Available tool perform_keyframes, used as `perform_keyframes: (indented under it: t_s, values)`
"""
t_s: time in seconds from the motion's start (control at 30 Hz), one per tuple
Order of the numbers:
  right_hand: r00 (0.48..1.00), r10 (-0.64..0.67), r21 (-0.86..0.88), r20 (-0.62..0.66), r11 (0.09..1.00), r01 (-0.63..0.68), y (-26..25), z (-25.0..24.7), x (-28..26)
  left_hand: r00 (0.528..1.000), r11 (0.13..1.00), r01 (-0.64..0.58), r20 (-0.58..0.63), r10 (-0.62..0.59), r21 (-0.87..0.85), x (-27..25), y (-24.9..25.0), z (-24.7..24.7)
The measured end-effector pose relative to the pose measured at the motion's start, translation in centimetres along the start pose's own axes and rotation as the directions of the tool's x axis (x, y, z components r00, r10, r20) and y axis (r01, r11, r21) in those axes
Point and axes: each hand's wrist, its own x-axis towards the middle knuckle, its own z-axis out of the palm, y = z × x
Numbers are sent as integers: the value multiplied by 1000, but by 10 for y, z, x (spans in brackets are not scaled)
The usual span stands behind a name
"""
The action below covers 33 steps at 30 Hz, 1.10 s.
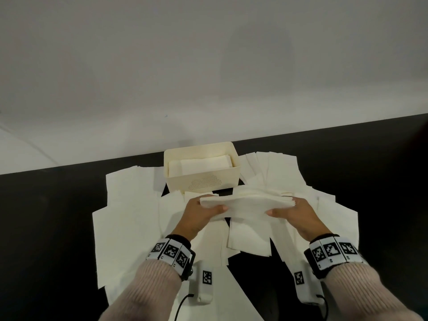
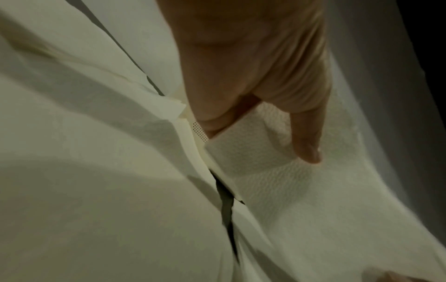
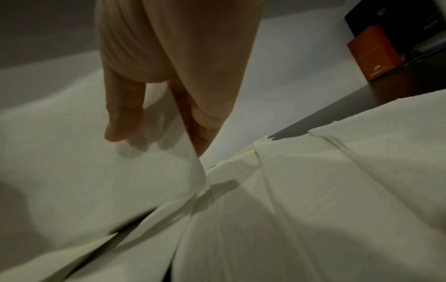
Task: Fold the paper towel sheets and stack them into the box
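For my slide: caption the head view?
Both hands hold a folded paper towel before the box.

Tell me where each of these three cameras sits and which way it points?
Head: worn on the head, looking down at the box, the folded towel, left hand, right hand and sleeves.
Left wrist: looks along the left hand; thumb on the folded towel.
Right wrist: looks along the right hand pinching the towel's other end; orange box far off.
Shared: the folded towel and the loose sheets show in all three.
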Motion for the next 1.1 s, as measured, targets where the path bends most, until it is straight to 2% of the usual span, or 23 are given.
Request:
perform_keyframes:
  t_s: [0.07, 0.2, 0.27, 0.5, 0.63, 0.77, 0.87, 0.93, 1.0, 1.07, 1.1]
  values:
    - [1000, 3, -46, 22, 999, -2, 2, -1, -1, 1000, 998, 7, 3, -7, 70, 0, -2, -2]
    - [998, 39, -182, 54, 983, -28, 12, 1, -3, 995, 955, 101, -26, -98, 278, -1, -16, -4]
    - [999, 26, -181, 35, 983, -19, 10, 2, -2, 994, 953, 111, -55, -99, 283, -2, -16, -6]
    - [990, -135, -112, -27, 985, 131, -42, 14, 22, 992, 987, 11, -123, 9, 159, 14, 29, -17]
    - [972, -222, -159, -80, 965, 207, -83, 35, 55, 966, 961, -16, -245, 86, 275, 43, 61, -34]
    - [940, -332, -297, -83, 908, 295, -111, 59, 82, 920, 841, 32, -344, 186, 540, 71, 82, -50]
    - [921, -386, -435, -44, 837, 331, -117, 75, 96, 897, 836, 90, -409, 168, 541, 85, 83, -62]
    - [911, -411, -491, -28, 800, 345, -117, 85, 104, 892, 777, 110, -407, 197, 619, 92, 80, -68]
    - [909, -416, -532, -12, 773, 346, -115, 93, 114, 892, 682, 134, -387, 233, 719, 98, 76, -72]
    - [917, -398, -609, 32, 719, 333, -113, 99, 122, 901, 517, 163, -340, 269, 841, 103, 73, -74]
    - [921, -385, -646, 57, 689, 328, -113, 102, 125, 910, 382, 179, -300, 285, 907, 105, 72, -75]
